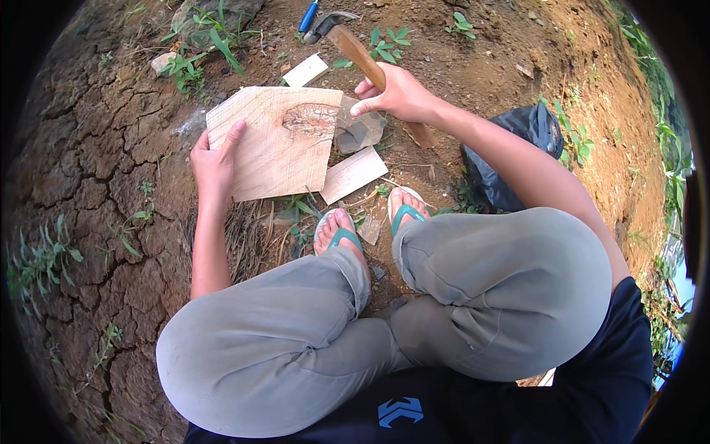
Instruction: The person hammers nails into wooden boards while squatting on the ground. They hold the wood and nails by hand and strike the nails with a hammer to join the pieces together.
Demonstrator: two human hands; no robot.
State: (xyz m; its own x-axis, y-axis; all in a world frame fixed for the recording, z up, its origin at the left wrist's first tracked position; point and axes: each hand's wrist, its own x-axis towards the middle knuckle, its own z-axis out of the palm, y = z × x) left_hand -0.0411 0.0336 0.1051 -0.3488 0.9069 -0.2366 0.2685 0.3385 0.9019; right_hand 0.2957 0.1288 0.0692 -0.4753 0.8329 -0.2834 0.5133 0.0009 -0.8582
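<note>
My left hand [217, 164] grips the left edge of a flat wooden board [270, 159], its thumb lying on the face. The board is pale, with a dark knot near its upper right and a cut corner at its upper left. In my right hand [399, 92] is a claw hammer [355, 50], held by its wooden handle; its metal head points up and to the left, beyond the board. The fingers wrap round the handle, partly hidden behind it. A grey flat stone [360, 132] lies between the board and my right hand.
Small wood pieces lie at the board's far side [305, 70] and near side [355, 175]. A blue-handled tool [308, 16] rests by the hammer head. A black plastic bag [510, 140] sits under my right forearm. Cracked soil [96, 185] spreads at left; my sandalled feet [342, 231] are close.
</note>
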